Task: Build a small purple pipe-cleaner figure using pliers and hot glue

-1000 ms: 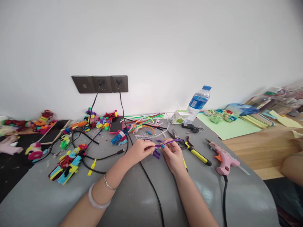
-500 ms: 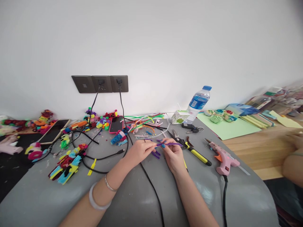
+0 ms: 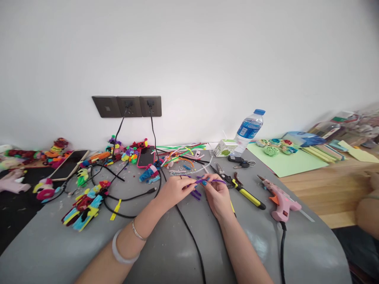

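My left hand (image 3: 178, 191) pinches a purple pipe cleaner (image 3: 200, 181) between thumb and fingers. On the same strand my right hand (image 3: 217, 194) is closed too, its thumb and fingertips close to the left ones, with one end sticking out to the right. More purple pipe cleaner pieces (image 3: 196, 194) show just below and behind the fingers; whether they join the held strand I cannot tell. Yellow-handled pliers (image 3: 237, 185) lie just right of my right hand. Some loose pipe cleaners (image 3: 189, 152) in several colours are heaped beyond my hands.
A pink glue gun (image 3: 284, 206) with its cord is at the right. A water bottle (image 3: 248, 129), drink carton (image 3: 225, 148) and keys (image 3: 244, 163) stand or lie at the back. Black cables (image 3: 189, 232) cross the table; pipe-cleaner figures (image 3: 84, 207) lie left. Another person's arm (image 3: 367, 215) shows at far right.
The view has shifted slightly, so the scene sits a little lower and to the right. Both hands keep their pinch on the purple pipe cleaner, with barely any movement.
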Demonstrator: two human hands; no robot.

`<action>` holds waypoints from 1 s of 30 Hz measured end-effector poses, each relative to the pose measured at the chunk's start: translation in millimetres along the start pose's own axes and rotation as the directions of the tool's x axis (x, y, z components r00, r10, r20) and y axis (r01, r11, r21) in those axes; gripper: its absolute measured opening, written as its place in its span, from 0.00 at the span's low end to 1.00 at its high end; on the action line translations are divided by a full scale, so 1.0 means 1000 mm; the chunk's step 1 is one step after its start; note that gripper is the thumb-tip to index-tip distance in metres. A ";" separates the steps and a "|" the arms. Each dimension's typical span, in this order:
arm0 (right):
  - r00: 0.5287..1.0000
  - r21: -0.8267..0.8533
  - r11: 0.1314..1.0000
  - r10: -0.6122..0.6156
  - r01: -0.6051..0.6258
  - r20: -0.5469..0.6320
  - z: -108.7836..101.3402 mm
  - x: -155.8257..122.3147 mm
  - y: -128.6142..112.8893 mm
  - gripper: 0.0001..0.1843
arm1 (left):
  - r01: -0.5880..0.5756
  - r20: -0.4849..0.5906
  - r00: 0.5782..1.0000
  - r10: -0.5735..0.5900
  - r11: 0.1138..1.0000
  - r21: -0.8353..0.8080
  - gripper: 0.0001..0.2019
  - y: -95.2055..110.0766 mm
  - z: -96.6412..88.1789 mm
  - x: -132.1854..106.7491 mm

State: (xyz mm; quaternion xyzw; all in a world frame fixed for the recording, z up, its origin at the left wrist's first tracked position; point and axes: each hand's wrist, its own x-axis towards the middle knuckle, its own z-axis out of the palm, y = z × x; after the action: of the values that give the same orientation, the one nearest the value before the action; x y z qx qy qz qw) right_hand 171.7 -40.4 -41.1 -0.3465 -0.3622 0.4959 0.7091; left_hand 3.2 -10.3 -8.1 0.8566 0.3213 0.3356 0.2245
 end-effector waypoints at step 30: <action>0.998 -0.163 0.986 -0.030 0.037 0.050 0.000 -0.004 0.001 0.16 | 0.294 0.084 0.955 -0.284 0.880 -0.372 0.07 0.006 -0.001 0.008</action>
State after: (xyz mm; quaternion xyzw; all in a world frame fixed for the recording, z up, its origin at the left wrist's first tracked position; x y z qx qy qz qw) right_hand 169.7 -44.2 -42.5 -0.3858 -0.4242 0.4604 0.6777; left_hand 9.4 -8.8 -0.7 0.7436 0.3710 0.3427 0.4381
